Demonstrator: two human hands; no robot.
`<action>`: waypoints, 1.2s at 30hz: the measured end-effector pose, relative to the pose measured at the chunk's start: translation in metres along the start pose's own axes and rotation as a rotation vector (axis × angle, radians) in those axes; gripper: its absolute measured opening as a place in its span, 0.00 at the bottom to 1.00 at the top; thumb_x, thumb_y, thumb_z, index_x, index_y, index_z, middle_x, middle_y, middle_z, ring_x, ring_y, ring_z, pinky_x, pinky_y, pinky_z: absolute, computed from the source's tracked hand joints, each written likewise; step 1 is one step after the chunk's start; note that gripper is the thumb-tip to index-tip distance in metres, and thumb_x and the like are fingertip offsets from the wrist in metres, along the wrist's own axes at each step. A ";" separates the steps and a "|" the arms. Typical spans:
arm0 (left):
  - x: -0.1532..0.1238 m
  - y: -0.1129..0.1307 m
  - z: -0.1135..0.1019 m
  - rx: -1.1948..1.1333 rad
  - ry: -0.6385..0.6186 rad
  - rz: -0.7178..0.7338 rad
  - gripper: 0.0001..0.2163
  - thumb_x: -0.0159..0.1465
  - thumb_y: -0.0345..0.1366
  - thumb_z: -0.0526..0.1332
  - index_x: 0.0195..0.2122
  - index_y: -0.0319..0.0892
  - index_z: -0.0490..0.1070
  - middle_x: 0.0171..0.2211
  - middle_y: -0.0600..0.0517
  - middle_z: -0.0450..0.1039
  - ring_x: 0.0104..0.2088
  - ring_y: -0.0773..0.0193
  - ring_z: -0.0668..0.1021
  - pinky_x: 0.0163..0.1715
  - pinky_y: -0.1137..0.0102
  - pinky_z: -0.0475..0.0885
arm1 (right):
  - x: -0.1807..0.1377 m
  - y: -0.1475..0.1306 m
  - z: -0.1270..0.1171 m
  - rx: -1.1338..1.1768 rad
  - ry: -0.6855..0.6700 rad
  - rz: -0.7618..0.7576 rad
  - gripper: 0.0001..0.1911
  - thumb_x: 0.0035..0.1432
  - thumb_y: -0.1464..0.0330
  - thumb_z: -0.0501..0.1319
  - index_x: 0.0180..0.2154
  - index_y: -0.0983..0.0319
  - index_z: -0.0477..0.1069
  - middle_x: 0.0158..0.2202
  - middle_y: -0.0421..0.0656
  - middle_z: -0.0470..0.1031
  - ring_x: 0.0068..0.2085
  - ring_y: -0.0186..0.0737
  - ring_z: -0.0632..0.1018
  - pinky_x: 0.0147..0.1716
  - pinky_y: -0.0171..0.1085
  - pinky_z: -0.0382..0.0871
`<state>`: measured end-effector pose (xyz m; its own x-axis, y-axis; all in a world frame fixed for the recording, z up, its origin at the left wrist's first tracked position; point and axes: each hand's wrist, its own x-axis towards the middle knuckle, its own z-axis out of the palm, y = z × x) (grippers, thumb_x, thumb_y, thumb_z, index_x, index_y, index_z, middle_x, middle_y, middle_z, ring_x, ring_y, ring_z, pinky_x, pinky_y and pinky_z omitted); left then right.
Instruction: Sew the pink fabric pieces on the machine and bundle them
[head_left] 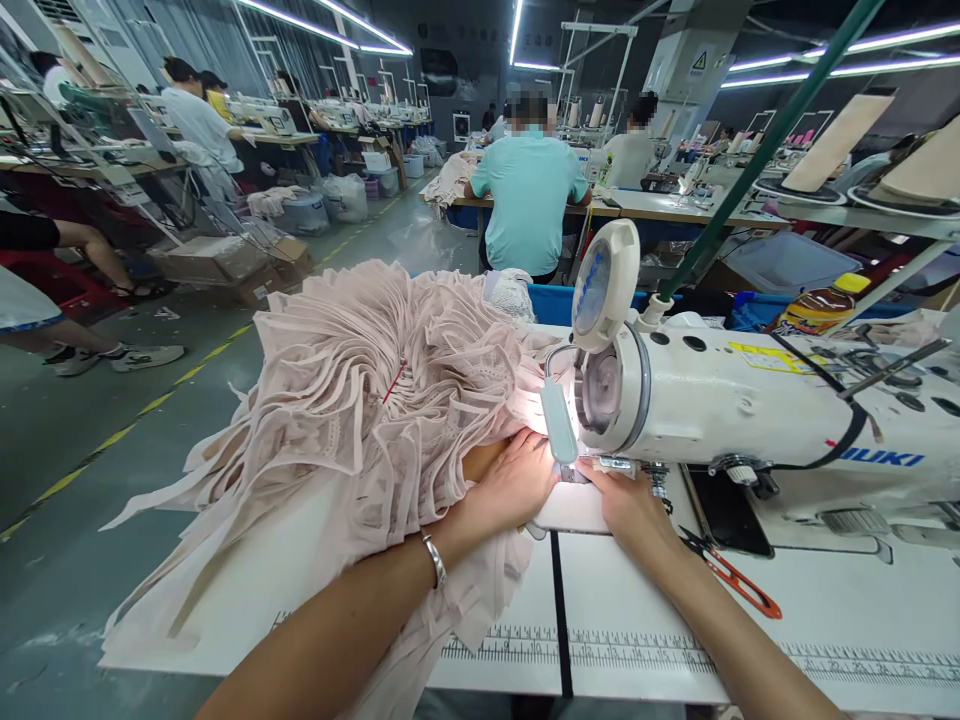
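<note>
My left hand [521, 475] lies with fingers stretched out beside the lit needle area of a white sewing machine [690, 390]. Its fingertips are partly behind a small grey-green lamp [559, 420]. Close by on the right, my right hand [626, 505] reaches in under the machine head near the presser foot [574, 474]; most of its fingers are hidden, and I cannot make out whether they pinch anything. A large bundle of pale pink garment pieces [375, 370], tied with a red strip [394, 382], is heaped left of the needle, and some hang below my left forearm.
Orange-handled scissors [739, 580] and a dark phone [731, 515] lie right of my right forearm. A round magnifier [606, 285] stands above the machine head. Behind the machine are a drink bottle [817, 305] and thread cones [840, 140]. A person in a turquoise shirt [529, 195] sits ahead.
</note>
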<state>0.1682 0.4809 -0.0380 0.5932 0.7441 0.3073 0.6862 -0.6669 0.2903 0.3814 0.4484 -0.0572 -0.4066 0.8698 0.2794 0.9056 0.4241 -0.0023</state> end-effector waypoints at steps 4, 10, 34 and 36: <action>0.000 0.000 0.002 0.010 0.032 0.007 0.09 0.65 0.32 0.57 0.47 0.41 0.65 0.48 0.45 0.72 0.52 0.55 0.72 0.59 0.62 0.64 | 0.006 -0.018 -0.013 -0.082 -0.185 0.111 0.35 0.53 0.84 0.47 0.58 0.57 0.70 0.51 0.46 0.78 0.48 0.49 0.78 0.48 0.47 0.71; 0.001 0.005 -0.007 -0.010 -0.012 -0.036 0.10 0.66 0.31 0.57 0.48 0.40 0.65 0.49 0.45 0.72 0.54 0.55 0.71 0.59 0.62 0.63 | 0.009 -0.027 -0.022 -0.135 -0.322 0.152 0.37 0.53 0.83 0.47 0.62 0.55 0.66 0.55 0.49 0.74 0.45 0.50 0.77 0.44 0.46 0.70; 0.002 0.005 -0.006 -0.047 -0.021 -0.051 0.09 0.66 0.30 0.55 0.46 0.41 0.65 0.48 0.45 0.72 0.54 0.54 0.71 0.58 0.61 0.64 | 0.008 -0.020 -0.016 -0.004 -0.369 0.210 0.39 0.53 0.83 0.45 0.63 0.54 0.64 0.55 0.50 0.74 0.51 0.50 0.75 0.51 0.47 0.65; 0.001 0.005 -0.007 -0.044 -0.026 -0.051 0.09 0.65 0.30 0.56 0.46 0.41 0.65 0.48 0.45 0.72 0.54 0.54 0.71 0.57 0.61 0.64 | 0.007 -0.018 -0.013 0.020 -0.339 0.210 0.39 0.54 0.83 0.45 0.64 0.53 0.63 0.57 0.48 0.72 0.51 0.50 0.75 0.52 0.47 0.64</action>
<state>0.1698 0.4780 -0.0299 0.5691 0.7776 0.2673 0.6972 -0.6287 0.3444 0.3643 0.4436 -0.0433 -0.2324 0.9706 -0.0617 0.9721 0.2299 -0.0458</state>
